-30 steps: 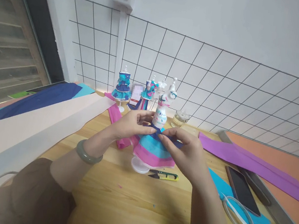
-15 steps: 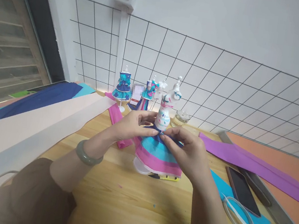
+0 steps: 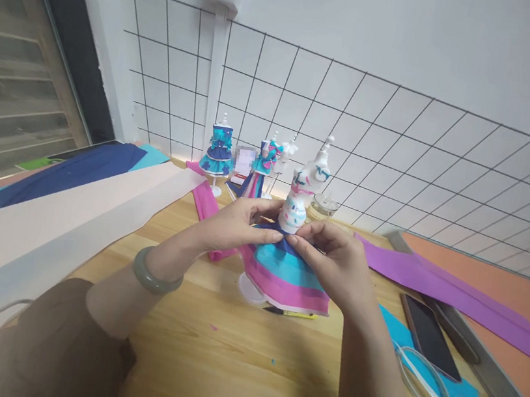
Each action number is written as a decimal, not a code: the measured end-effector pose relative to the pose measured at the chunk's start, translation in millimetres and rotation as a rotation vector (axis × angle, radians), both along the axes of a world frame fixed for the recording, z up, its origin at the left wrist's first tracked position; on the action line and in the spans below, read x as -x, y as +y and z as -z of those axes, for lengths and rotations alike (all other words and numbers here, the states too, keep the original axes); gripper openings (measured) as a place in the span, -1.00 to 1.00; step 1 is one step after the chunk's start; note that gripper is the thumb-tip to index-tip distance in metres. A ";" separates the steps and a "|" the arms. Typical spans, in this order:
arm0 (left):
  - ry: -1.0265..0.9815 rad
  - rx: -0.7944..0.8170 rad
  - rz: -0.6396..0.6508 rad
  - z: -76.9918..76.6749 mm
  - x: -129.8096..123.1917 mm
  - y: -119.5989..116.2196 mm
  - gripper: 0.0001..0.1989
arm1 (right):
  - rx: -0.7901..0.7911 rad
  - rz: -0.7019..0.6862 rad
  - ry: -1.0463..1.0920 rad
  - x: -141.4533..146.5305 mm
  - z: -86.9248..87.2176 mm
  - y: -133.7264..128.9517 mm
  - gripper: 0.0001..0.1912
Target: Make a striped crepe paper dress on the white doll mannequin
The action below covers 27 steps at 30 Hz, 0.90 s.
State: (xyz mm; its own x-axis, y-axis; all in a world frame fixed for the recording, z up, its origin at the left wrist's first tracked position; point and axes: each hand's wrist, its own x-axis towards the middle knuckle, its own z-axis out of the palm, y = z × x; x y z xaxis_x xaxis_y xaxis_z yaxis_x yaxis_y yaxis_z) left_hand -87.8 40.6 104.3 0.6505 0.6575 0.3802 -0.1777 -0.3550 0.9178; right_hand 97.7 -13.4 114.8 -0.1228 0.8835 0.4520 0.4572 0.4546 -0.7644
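Start with the wooden counter, spread beneath everything at hand. Near its middle, between both hands, find the white dress form, tilted to the right. Expect little weight: looks like molded plastic, stiff and smooth, perhaps slippery on the uncovered curves. Best steadied around the waist or hips, not by the thin, knobbed neck, likely the most fragile part.

Next, consider the striped skirt, flaring below the hips in dark blue, turquoise and pink. Seems light and soft, yet crisp enough to stand out from the form; likely to crease if squeezed, or to twist if pulled by the hem. Better taken by the dark-blue top edge, close against the hips.

See the left hand gripping there, thumb on the blue cloth, other fingers curled behind; cannot tell exactly where the hidden tips press. Opposite, see the right hand pinching the same edge between thumb and finger.

Below the hem, spot the round white base; cannot tell whether fully resting on the counter. Last, notice a yellow-and-dark tool, mostly covered by cloth.
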 end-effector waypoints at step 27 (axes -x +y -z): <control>-0.071 -0.042 -0.047 11.9 0.6 16.1 -0.44 | -0.004 -0.067 -0.116 -12.9 0.8 0.5 -0.79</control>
